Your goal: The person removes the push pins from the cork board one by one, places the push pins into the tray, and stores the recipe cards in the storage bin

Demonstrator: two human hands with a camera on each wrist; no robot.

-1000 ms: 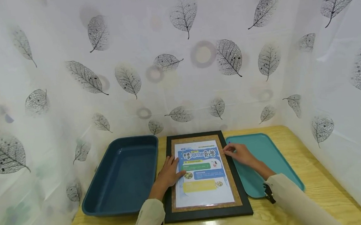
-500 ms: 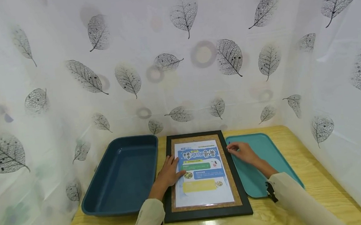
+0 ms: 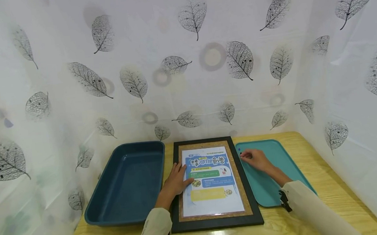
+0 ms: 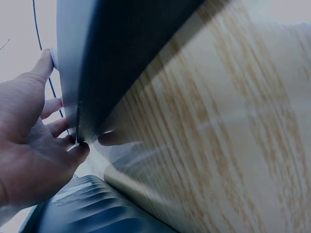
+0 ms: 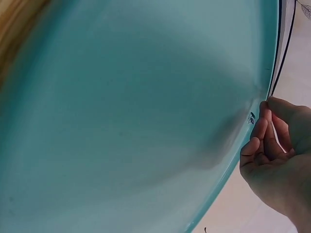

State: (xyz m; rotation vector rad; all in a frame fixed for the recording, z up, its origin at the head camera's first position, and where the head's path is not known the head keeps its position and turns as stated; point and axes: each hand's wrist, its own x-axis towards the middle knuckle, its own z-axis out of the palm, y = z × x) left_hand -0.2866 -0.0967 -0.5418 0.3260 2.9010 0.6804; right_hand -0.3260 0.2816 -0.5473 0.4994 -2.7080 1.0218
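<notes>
A printed sheet with blue, green and yellow panels lies on a black-framed cork board. My left hand rests with fingers spread over the board's left edge, its fingertips on the sheet. In the left wrist view the hand reaches along the dark frame. My right hand is over the upper left edge of a teal tray, thumb and forefinger brought together. Small blue and dark pin-like bits lie at the tray's edge beside its fingertips. I cannot tell whether the fingers hold one.
A deep dark-blue tub stands left of the board. All of it sits on a light wood table. A white leaf-patterned curtain closes off the back and both sides.
My right hand has moved right from the board's right edge to just over the tray. A dark bit now shows beside its fingertips. The left hand has stayed put.
</notes>
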